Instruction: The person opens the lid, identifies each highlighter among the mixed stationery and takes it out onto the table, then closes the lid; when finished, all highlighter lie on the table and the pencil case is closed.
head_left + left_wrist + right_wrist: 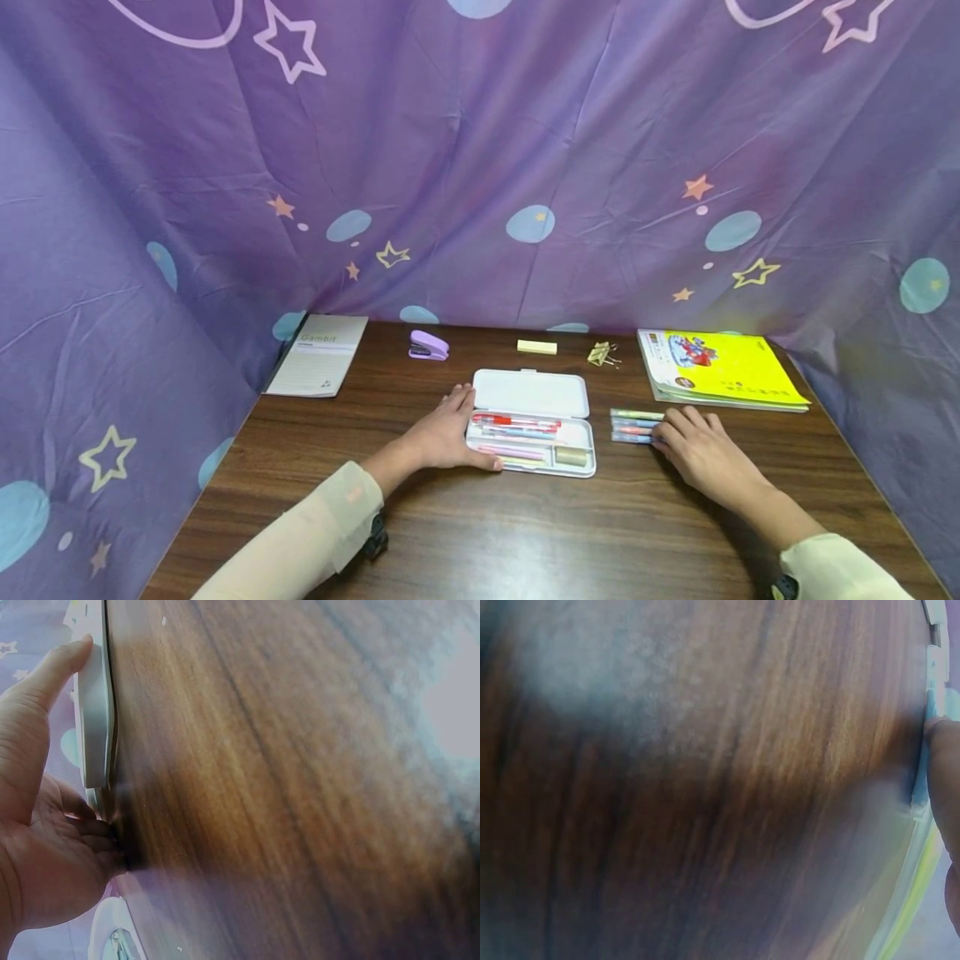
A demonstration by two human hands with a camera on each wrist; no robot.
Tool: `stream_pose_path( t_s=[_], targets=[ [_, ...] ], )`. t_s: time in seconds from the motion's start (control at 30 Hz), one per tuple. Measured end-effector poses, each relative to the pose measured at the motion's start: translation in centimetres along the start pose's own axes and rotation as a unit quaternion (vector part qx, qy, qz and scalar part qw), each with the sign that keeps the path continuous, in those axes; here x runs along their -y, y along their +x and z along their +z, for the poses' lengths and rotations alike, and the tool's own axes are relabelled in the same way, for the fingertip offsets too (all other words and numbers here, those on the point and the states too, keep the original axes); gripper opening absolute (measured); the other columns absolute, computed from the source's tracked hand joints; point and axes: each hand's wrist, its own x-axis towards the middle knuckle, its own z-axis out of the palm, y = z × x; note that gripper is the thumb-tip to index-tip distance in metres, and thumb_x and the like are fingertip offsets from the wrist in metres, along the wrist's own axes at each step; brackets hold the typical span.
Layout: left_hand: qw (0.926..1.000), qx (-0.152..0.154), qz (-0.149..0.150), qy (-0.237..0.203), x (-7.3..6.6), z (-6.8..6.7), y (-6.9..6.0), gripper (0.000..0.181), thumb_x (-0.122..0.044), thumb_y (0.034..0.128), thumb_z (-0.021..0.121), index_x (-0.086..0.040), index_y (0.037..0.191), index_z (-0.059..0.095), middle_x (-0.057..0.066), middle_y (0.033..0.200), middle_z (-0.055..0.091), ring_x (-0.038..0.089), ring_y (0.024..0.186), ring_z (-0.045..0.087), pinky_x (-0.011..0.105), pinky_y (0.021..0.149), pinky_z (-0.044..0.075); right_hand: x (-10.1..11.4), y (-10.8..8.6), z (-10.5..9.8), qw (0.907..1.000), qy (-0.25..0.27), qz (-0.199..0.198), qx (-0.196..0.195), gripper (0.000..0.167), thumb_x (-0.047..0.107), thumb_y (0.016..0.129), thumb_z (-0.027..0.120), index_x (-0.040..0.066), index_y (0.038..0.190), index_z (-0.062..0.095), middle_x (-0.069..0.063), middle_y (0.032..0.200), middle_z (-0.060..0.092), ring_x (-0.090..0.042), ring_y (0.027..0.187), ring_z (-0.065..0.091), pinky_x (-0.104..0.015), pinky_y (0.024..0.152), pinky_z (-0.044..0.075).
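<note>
An open white pencil case [577, 433] lies mid-table, its lid [531, 393] folded back. Inside are a red pen [495, 419], other pens and pencils, and a small greenish-beige block [572, 456]. My left hand [442, 433] rests along the case's left end, thumb on the near edge and fingers beside the lid. In the left wrist view those fingers [94, 832] are loosely bent near the table. To the right, several clear-bodied coloured pens [630, 425] lie side by side. My right hand [701, 454] grips their right ends, with its thumb [943, 739] against the nearest, blue one.
Along the back stand a purple stapler [429, 345], a yellow sticky-note pad [537, 347] and gold binder clips [600, 354]. A grey notebook [318, 358] lies back left. Yellow-covered books [738, 371] lie behind the right hand. A purple curtain [450, 167] surrounds the table.
</note>
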Motion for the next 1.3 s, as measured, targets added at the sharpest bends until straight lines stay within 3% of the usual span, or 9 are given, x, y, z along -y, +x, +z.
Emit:
stream_pose_path(
  t_s=[0.17,0.27,0.4,0.57,0.67,0.73,0.8,1.07,1.3],
  targets=[
    [1.0,0.001,-0.002,0.0,0.0,-0.1,0.0,0.145,-0.079,0.0797,0.085,0.004,0.175,0.013,0.025,0.185,0.013,0.041,0.173,0.013,0.053,0.141,0.022,0.0,0.0,-0.1,1.0,0.002,0.003,0.0,0.008,0.02,0.099,0.072,0.015,0.104,0.071,0.001,0.101,0.06,-0.024,0.093,0.053,-0.036,0.072,0.036],
    [1.0,0.002,-0.002,-0.002,0.0,-0.1,0.0,0.145,-0.079,0.0799,0.084,0.003,0.175,0.013,0.025,0.185,0.013,0.041,0.173,0.013,0.052,0.141,0.021,0.0,0.1,-0.1,1.0,0.003,0.004,-0.004,0.01,0.023,0.103,0.068,0.014,0.105,0.072,0.0,0.102,0.062,-0.025,0.093,0.054,-0.037,0.072,0.037],
    [1.0,0.0,-0.001,-0.003,0.0,0.0,0.0,0.144,-0.078,0.0801,0.085,0.005,0.175,0.014,0.026,0.184,0.013,0.042,0.173,0.013,0.053,0.141,0.021,0.0,0.1,-0.1,0.9999,0.001,0.003,-0.01,0.042,0.042,0.119,0.044,0.014,0.106,0.072,0.0,0.103,0.062,-0.026,0.093,0.054,-0.037,0.071,0.037],
    [1.0,-0.003,0.001,-0.005,0.0,0.0,0.0,0.144,-0.077,0.0801,0.085,0.005,0.174,0.015,0.027,0.184,0.014,0.043,0.173,0.014,0.053,0.141,0.022,0.0,0.1,0.1,0.9998,-0.003,0.0,-0.019,0.063,0.05,0.12,0.022,0.013,0.105,0.071,-0.001,0.101,0.062,-0.027,0.093,0.054,-0.037,0.07,0.036],
    [1.0,-0.004,0.003,-0.007,0.0,-0.1,0.0,0.144,-0.077,0.0799,0.085,0.005,0.174,0.015,0.027,0.184,0.014,0.043,0.173,0.014,0.054,0.141,0.022,-0.1,0.2,0.0,0.9999,0.0,0.001,-0.013,0.037,0.043,0.117,0.052,0.014,0.106,0.072,-0.001,0.102,0.062,-0.027,0.094,0.055,-0.038,0.071,0.037],
    [1.0,-0.004,0.004,-0.008,0.0,-0.1,0.0,0.144,-0.077,0.0799,0.085,0.005,0.174,0.015,0.027,0.184,0.014,0.043,0.173,0.014,0.055,0.141,0.023,-0.1,0.2,0.0,1.0,0.0,0.001,-0.007,0.02,0.034,0.106,0.07,0.014,0.107,0.072,-0.001,0.103,0.062,-0.027,0.095,0.055,-0.038,0.072,0.038],
    [1.0,-0.003,0.004,-0.009,0.0,-0.1,-0.1,0.144,-0.077,0.0799,0.085,0.005,0.174,0.015,0.027,0.184,0.014,0.043,0.173,0.014,0.055,0.14,0.023,-0.1,0.4,-0.1,1.0,0.002,0.002,0.0,0.021,0.023,0.091,0.082,0.015,0.108,0.073,0.0,0.104,0.062,-0.026,0.096,0.055,-0.039,0.073,0.038],
    [0.9999,-0.002,0.003,-0.01,0.0,-0.1,-0.1,0.143,-0.076,0.0801,0.086,0.006,0.174,0.015,0.028,0.184,0.014,0.044,0.173,0.015,0.055,0.14,0.023,0.3,1.0,-0.2,0.9998,0.021,0.003,0.006,0.017,0.027,0.099,0.078,0.015,0.109,0.073,-0.001,0.106,0.063,-0.026,0.098,0.056,-0.041,0.074,0.04],
    [0.9999,-0.004,0.006,-0.012,-0.1,-0.1,-0.1,0.143,-0.075,0.08,0.086,0.007,0.174,0.015,0.028,0.183,0.015,0.044,0.173,0.015,0.055,0.14,0.023,1.4,2.7,-0.3,0.9995,0.028,0.002,0.015,0.036,0.013,0.083,0.09,0.01,0.114,0.072,-0.005,0.108,0.064,-0.028,0.099,0.055,-0.047,0.078,0.045]
  ],
)
